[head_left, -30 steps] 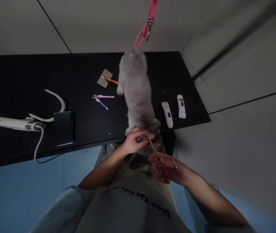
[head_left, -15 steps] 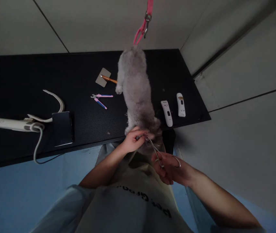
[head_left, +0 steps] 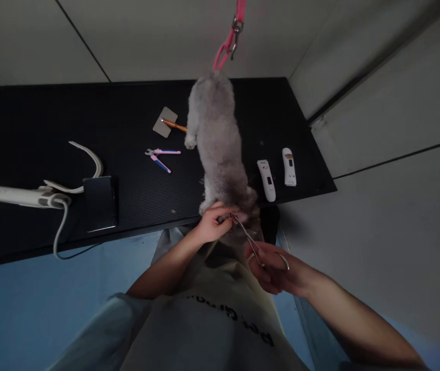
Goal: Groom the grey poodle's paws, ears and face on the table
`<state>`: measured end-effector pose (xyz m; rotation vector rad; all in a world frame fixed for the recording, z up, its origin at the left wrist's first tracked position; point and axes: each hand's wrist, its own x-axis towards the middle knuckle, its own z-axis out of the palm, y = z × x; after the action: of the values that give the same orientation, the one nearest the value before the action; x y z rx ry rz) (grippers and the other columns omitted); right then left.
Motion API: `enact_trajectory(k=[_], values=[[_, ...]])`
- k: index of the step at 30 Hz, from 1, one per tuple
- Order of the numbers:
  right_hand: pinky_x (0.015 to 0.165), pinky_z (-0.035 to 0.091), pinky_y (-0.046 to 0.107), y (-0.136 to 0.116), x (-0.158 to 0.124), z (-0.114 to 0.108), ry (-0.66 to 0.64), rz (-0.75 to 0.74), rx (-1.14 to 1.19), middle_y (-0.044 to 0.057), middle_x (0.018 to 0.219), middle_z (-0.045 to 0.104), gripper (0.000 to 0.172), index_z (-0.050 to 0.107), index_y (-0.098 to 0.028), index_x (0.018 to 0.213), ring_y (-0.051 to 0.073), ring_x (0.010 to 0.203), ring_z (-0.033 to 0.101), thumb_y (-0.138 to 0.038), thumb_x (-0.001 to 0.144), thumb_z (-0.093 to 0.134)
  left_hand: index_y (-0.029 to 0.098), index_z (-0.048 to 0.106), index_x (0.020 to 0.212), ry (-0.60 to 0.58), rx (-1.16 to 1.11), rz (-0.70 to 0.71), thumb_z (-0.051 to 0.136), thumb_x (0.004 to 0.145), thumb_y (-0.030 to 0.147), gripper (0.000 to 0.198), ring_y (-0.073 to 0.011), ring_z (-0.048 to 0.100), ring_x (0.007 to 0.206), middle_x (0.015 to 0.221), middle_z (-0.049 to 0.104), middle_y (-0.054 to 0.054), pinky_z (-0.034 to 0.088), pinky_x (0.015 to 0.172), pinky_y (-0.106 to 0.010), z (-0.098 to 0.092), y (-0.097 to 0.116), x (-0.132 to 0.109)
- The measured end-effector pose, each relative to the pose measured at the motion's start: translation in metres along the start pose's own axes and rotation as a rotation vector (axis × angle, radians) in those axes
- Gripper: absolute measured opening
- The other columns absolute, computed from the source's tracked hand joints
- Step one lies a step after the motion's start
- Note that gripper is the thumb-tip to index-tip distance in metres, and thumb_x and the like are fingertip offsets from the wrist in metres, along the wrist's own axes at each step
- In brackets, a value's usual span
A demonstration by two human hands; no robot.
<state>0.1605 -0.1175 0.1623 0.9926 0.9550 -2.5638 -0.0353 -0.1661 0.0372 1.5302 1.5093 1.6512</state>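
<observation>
A small grey curly-haired dog (head_left: 216, 144) stands on the black grooming table (head_left: 30, 118), facing away from me, clipped to a pink leash (head_left: 231, 36) overhead. My left hand (head_left: 212, 225) is closed around the dog's hind end at the table's near edge, gripping fur or a leg. My right hand (head_left: 272, 265) holds metal scissors (head_left: 249, 238) by the finger rings, with the blade tips pointing up-left at the fur just beside my left fingers.
On the table lie pink-and-blue nail clippers (head_left: 161, 156), a slicker brush (head_left: 168, 123), two white electric clippers (head_left: 267, 180), a dark phone (head_left: 99, 202), a white dryer (head_left: 15, 196) with its cord, and a curved white piece (head_left: 90, 157). Grey walls stand behind and to the right.
My right hand with the scissors has shifted slightly right and down, the tips staying at the fur. My left hand and the dog have barely moved.
</observation>
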Motion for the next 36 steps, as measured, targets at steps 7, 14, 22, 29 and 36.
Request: enact_trajectory(k=[7, 14, 22, 29, 36], values=[[0.034, 0.016, 0.017, -0.001, 0.007, 0.002, 0.031, -0.030, -0.062, -0.013, 0.051, 0.040, 0.044, 0.048, -0.022, 0.097, 0.003, 0.034, 0.029, -0.054, 0.079, 0.071, 0.018, 0.073, 0.098, -0.009, -0.006, 0.008, 0.051, 0.084, 0.015, 0.026, -0.0132, 0.056, 0.068, 0.072, 0.061, -0.002, 0.046, 0.061, -0.027, -0.002, 0.002, 0.002], [0.034, 0.026, 0.018, 0.004, -0.009, 0.001, -0.044, -0.037, 0.080, -0.009, 0.056, 0.048, 0.047, 0.051, -0.021, 0.099, 0.005, 0.036, 0.038, -0.062, 0.081, 0.065, 0.018, 0.073, 0.097, -0.005, 0.011, 0.049, 0.057, 0.079, 0.013, 0.024, -0.0124, 0.056, 0.067, 0.074, 0.062, -0.001, 0.048, 0.060, -0.026, -0.002, 0.009, 0.006], [0.033, 0.018, 0.015, 0.011, 0.001, 0.007, 0.096, -0.083, -0.052, -0.014, 0.050, 0.040, 0.044, 0.046, -0.023, 0.097, 0.003, 0.034, 0.027, -0.056, 0.080, 0.069, 0.019, 0.072, 0.105, -0.016, 0.067, 0.025, 0.059, 0.077, 0.017, 0.031, -0.0140, 0.056, 0.068, 0.075, 0.063, -0.002, 0.048, 0.060, -0.027, -0.001, 0.011, 0.005], [0.034, 0.024, 0.017, 0.013, -0.008, -0.003, -0.091, -0.095, 0.044, -0.011, 0.055, 0.046, 0.049, 0.050, -0.021, 0.099, 0.004, 0.035, 0.034, -0.063, 0.079, 0.067, 0.018, 0.072, 0.104, -0.034, 0.047, 0.042, 0.059, 0.075, 0.013, 0.032, -0.0136, 0.056, 0.069, 0.078, 0.064, -0.002, 0.048, 0.062, -0.027, -0.003, 0.009, 0.006], [0.036, 0.023, 0.016, 0.011, 0.003, -0.009, -0.086, -0.063, 0.116, -0.010, 0.059, 0.048, 0.047, 0.051, -0.021, 0.099, 0.004, 0.037, 0.038, -0.058, 0.078, 0.072, 0.020, 0.071, 0.107, -0.047, 0.059, 0.035, 0.059, 0.076, 0.015, 0.034, -0.0142, 0.057, 0.071, 0.080, 0.064, -0.002, 0.049, 0.064, -0.029, -0.005, 0.007, 0.004]])
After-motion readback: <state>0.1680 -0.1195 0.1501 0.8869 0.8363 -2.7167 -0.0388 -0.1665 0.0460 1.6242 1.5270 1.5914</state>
